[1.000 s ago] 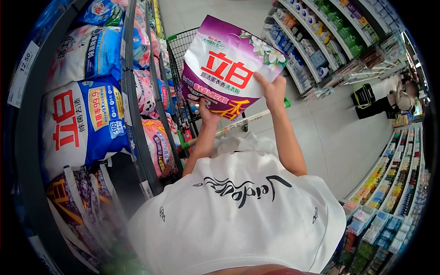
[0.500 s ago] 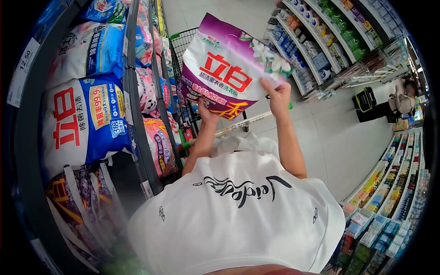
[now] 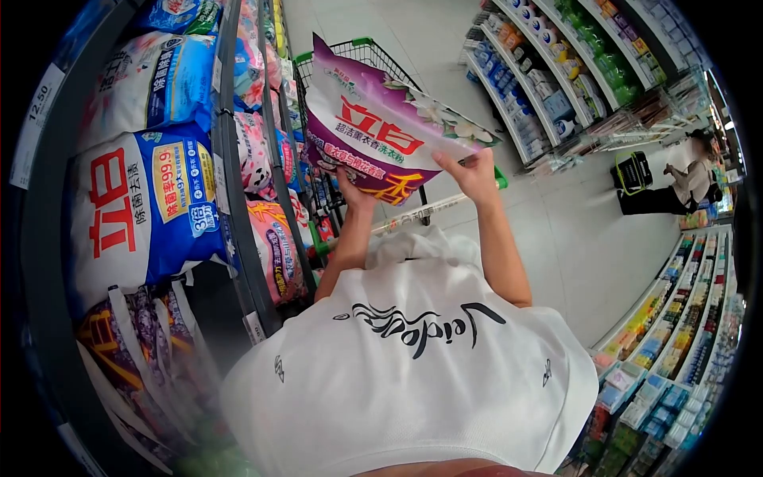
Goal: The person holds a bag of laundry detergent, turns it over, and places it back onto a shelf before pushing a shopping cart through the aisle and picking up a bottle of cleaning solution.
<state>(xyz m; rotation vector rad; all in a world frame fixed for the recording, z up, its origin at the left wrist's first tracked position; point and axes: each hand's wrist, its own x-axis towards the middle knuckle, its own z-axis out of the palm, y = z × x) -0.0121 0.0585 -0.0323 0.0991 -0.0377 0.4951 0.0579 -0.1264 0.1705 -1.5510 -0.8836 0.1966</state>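
Between my two hands is a purple and white bag of washing powder (image 3: pixel 373 131), held in the air with its printed front towards me and its top tilted away. My left hand (image 3: pixel 357 191) grips the lower left edge, thumb on the front. At the lower right edge my right hand (image 3: pixel 470 172) pinches the bag, thumb on the front. The fingers behind the bag are hidden. Beyond and below the bag stands a wire shopping cart (image 3: pixel 366 52) with green corners; the bag covers much of it.
A shelf on my left holds a blue and white detergent bag (image 3: pixel 147 211) and several others. Pink bags (image 3: pixel 274 246) fill the section ahead. Across the tiled floor (image 3: pixel 572 246) are bottle shelves (image 3: pixel 556 71). A person (image 3: pixel 691 179) is at the far right near a black basket (image 3: pixel 633 172).
The bag has tipped back, its top leaning away, so its front looks foreshortened. Both hands have shifted slightly with it and still hold it. More of the cart shows behind.
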